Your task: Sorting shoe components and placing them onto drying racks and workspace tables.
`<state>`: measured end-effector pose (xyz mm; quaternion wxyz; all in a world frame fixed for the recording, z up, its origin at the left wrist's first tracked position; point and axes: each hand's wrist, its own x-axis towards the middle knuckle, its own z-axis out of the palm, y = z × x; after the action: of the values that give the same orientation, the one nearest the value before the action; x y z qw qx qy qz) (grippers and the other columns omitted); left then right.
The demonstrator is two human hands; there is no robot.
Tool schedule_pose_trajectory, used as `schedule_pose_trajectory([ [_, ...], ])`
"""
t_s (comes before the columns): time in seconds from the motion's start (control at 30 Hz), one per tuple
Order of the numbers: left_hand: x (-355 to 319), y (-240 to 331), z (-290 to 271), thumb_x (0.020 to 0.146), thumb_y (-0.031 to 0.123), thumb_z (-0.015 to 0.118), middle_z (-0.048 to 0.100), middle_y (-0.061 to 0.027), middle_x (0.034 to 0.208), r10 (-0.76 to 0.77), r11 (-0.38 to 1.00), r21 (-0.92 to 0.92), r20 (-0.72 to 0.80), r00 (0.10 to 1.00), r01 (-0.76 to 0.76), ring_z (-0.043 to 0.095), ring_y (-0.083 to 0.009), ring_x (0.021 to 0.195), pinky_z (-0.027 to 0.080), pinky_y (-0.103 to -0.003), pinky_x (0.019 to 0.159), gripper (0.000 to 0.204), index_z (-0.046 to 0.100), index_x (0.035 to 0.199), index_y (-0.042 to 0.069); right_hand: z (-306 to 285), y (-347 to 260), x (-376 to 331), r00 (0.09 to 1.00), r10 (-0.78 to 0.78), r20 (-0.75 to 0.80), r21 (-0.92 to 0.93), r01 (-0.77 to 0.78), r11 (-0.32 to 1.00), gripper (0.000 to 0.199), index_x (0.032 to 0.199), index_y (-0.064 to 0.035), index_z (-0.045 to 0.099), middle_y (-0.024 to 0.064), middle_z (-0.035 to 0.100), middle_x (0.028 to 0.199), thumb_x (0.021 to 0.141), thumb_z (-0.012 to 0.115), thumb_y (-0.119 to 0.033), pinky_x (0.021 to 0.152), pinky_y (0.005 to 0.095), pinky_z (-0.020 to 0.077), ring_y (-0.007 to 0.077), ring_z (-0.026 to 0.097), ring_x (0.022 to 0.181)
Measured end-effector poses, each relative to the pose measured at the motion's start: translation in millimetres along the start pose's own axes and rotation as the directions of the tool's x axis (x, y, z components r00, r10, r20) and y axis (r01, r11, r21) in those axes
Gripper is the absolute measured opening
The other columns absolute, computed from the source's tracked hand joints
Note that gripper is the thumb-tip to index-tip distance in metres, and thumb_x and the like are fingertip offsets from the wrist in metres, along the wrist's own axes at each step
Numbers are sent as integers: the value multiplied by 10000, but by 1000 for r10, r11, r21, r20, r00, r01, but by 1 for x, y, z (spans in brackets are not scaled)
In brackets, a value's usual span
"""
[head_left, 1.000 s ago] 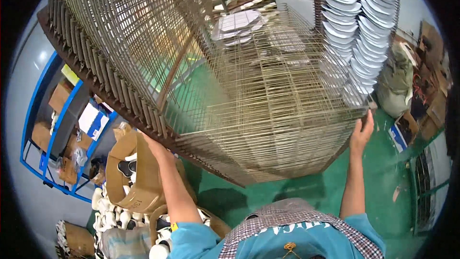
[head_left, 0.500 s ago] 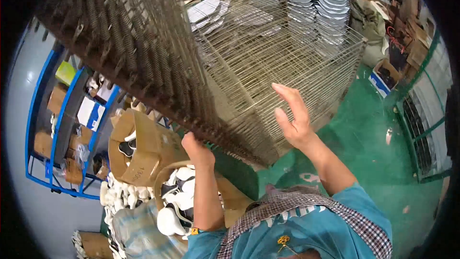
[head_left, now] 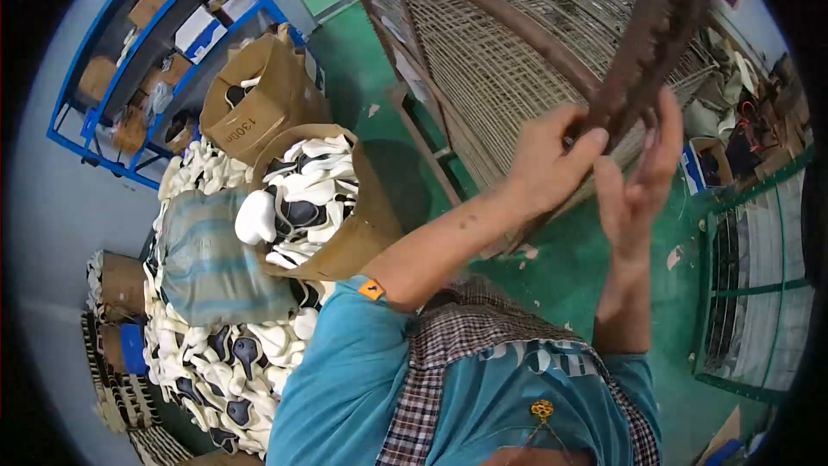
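A tall rack of many wire-grid shelves (head_left: 492, 60) with a rusty brown frame stands in front of me. Its brown frame bar (head_left: 642, 52) rises steeply at the right, close to my head. My left hand (head_left: 552, 160), reaching across from the left, has its fingers curled round the lower part of this bar, thumb on the near side. Just right of it, my right hand (head_left: 638, 177) is raised beside the bar, its thumb and fingers apart and nothing visible between them. Part of its palm side is turned away from me.
Left of me, cardboard boxes (head_left: 379, 224) hold white and black padded pieces. More such pieces (head_left: 224, 362) lie heaped round a striped sack (head_left: 220, 250). A blue shelf unit (head_left: 155, 43) lines the wall. On the right stands a green-framed rack (head_left: 750, 285) on green floor (head_left: 535, 302).
My left hand has moved rightward with the rack's edge, which has swung from upper left to the right. My right hand has also shifted right. More boxes and padded pieces show at left.
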<state>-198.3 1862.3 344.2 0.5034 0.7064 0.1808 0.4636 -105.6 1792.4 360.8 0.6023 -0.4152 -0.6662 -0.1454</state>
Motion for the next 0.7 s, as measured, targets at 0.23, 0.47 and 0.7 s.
schedule_pose_trajectory([
  [0.23,-28,26,92,749,164,594,598,-105,948,78,987,86,470,879,-133,554,-172,861,433,-279,763,323,557,1027,3,-127,-6,-14,752,203,-628,-312,-481,819,571,1216,57,305,160,436,1127,784,596,-178,899,325,335,231,418,1052],
  [0.47,-11,-4,37,789,52,525,338,-177,1263,357,853,447,-120,926,-271,312,-267,1181,328,-352,916,435,390,1197,-15,-271,22,-53,756,-140,-640,-660,-446,605,371,1026,-37,519,199,576,817,792,548,-323,651,379,442,357,559,759],
  [0.7,71,-19,44,853,350,418,276,-141,1322,701,421,862,-113,704,-282,163,-368,1232,135,-553,942,440,408,1222,109,-357,27,-74,634,115,-764,-506,-701,503,422,893,-5,548,199,566,756,829,465,-413,635,370,410,349,504,683],
])
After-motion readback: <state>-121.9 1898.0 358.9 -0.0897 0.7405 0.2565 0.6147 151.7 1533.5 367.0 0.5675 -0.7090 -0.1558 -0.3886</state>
